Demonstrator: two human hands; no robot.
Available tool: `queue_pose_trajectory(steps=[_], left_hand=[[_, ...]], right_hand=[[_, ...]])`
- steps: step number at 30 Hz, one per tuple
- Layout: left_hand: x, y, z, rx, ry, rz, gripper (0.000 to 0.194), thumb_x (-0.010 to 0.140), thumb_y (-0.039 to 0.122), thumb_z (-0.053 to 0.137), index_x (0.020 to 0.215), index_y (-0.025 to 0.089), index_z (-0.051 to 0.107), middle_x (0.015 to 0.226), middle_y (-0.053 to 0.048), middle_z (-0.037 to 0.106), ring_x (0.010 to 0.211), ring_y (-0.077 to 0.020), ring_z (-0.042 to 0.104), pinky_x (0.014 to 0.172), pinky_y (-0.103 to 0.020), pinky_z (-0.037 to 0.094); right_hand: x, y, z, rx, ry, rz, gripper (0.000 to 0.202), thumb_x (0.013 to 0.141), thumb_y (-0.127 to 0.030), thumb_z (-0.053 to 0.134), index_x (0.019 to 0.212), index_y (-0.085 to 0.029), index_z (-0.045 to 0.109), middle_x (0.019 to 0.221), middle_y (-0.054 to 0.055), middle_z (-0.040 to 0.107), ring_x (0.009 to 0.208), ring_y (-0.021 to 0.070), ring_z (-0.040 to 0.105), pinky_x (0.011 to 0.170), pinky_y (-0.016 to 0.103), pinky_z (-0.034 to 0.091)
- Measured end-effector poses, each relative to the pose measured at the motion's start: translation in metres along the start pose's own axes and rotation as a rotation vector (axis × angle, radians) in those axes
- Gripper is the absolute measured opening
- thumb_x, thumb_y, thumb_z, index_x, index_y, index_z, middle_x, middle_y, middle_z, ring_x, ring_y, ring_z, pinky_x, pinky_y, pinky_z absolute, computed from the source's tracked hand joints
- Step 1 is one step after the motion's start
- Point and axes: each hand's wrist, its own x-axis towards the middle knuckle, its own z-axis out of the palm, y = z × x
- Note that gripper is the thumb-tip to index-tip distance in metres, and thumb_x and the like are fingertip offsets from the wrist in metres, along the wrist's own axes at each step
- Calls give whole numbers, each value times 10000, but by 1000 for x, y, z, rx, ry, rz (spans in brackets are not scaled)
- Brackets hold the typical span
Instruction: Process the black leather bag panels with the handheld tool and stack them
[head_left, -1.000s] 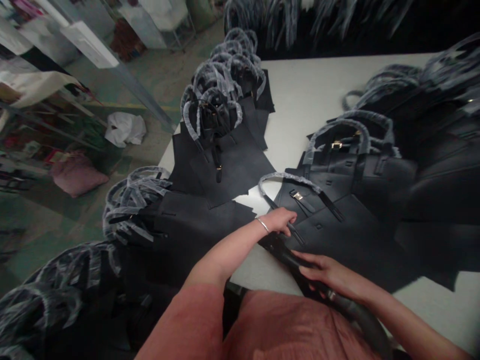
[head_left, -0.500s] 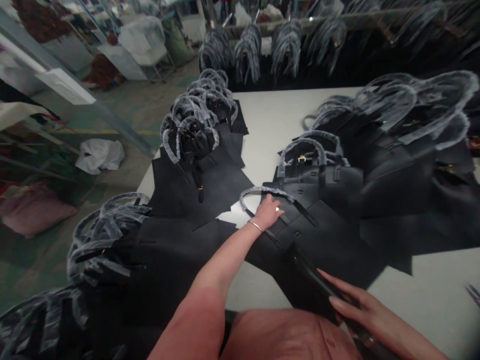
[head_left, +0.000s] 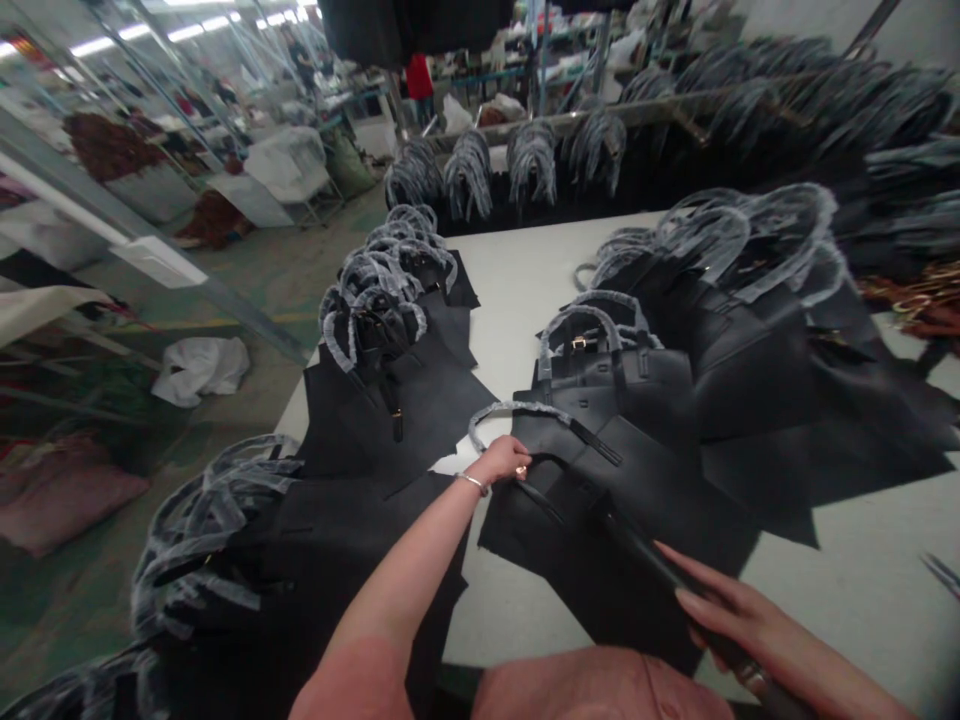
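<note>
A black leather bag panel (head_left: pixel 637 468) lies in front of me, with a plastic-wrapped handle (head_left: pixel 517 408) arching from its top edge. My left hand (head_left: pixel 501 462), wearing a bangle and a ring, is closed at that edge, pinching the end of a narrow black strap (head_left: pixel 553 461). Lower right, my right hand (head_left: pixel 727 610) grips a long, thick black leather piece (head_left: pixel 645 550) with a metal fitting near its lower end. This piece points toward the panel; whether it joins the pinched strap I cannot tell.
More black panels with wrapped handles lie at left (head_left: pixel 390 400) and right (head_left: pixel 757 350) on the white table (head_left: pixel 517 600). A metal tool (head_left: pixel 941 573) rests at the right edge. Handles hang from a rack (head_left: pixel 532 160) behind, and a slanted metal post (head_left: pixel 247 310) stands at left.
My left hand has gone from lying over the panel near the handle to pinching the strap, which now lifts toward it. My right hand keeps its grip. The camera view has tilted up.
</note>
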Motion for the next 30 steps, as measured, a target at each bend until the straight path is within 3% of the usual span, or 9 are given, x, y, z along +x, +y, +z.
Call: queue_pose_trajectory(steps=[4, 6, 9, 13, 19, 26, 30], left_hand=[[-42, -13, 25, -235, -87, -7, 163, 822, 244, 593, 868, 92, 634, 821, -96, 674, 646, -120, 634, 639, -248, 525], [-58, -20, 44, -416, -90, -11, 234, 826, 255, 586, 1005, 108, 619, 952, -116, 669, 718, -125, 649, 639, -239, 532], [-71, -30, 70, -722, -53, -6, 292, 784, 262, 635, 1035, 113, 629, 982, -118, 659, 740, -134, 646, 585, -207, 514], [-74, -38, 91, -838, 71, 70, 320, 767, 273, 665, 1036, 102, 641, 903, -102, 664, 722, -137, 637, 549, -190, 475], [-72, -41, 100, -862, 178, 91, 362, 782, 295, 655, 1088, 108, 606, 989, -121, 647, 760, -176, 663, 539, -211, 455], [-78, -32, 123, -943, 103, 125, 357, 737, 294, 693, 1025, 97, 621, 898, -94, 641, 718, -157, 636, 533, -206, 432], [-80, -28, 130, -1200, 126, -36, 304, 757, 282, 663, 1011, 135, 585, 871, -69, 610, 642, -126, 608, 492, -194, 396]], right_hand=[[6, -12, 6, 36, -45, -25, 804, 801, -565, 599, 1467, -239, 287, 583, -37, 583, 496, 136, 544, 445, 218, 376], [7, -21, 10, 49, -73, -29, 809, 795, -568, 605, 1465, -240, 291, 582, -34, 598, 469, 132, 550, 438, 216, 379], [6, -34, 14, 83, -140, -20, 778, 808, -545, 606, 1458, -242, 304, 601, -22, 626, 469, 130, 574, 424, 200, 376], [8, -42, 13, 129, -205, 9, 699, 859, -487, 575, 1451, -228, 307, 614, -1, 652, 466, 122, 587, 396, 173, 367], [8, -40, 7, 185, -154, 33, 672, 887, -437, 553, 1456, -202, 286, 614, 22, 672, 459, 127, 594, 386, 170, 404], [4, -44, 7, 209, -182, 30, 694, 863, -437, 584, 1451, -200, 301, 640, 34, 683, 465, 129, 589, 381, 169, 395], [2, -44, 6, 210, -174, 51, 720, 845, -453, 602, 1450, -199, 305, 648, 38, 689, 474, 135, 590, 393, 178, 398]])
